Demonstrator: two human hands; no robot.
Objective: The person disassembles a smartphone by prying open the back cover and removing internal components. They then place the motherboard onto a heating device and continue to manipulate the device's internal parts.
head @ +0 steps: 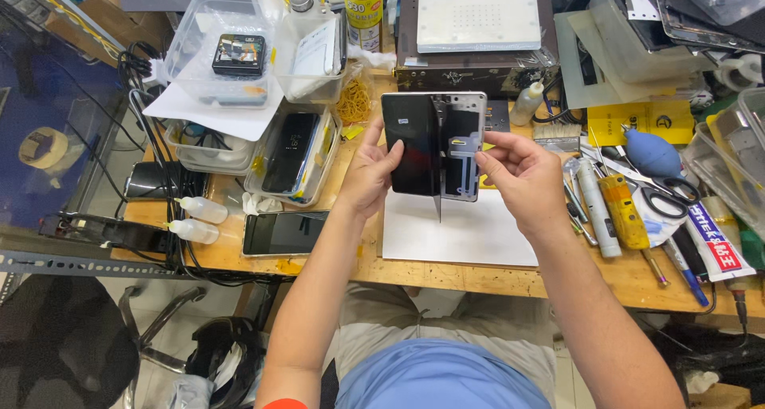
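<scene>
above the white sheet on the cluttered surface, the left hand grips the phone by its dark edge, while the right hand pinches the other edge, steadying it upright; scissors lie nearby.

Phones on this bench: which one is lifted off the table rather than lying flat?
The silver-framed phone, held upright between the left hand and right hand. The dark phone lies flat on the table near two small squeeze bottles.
</scene>
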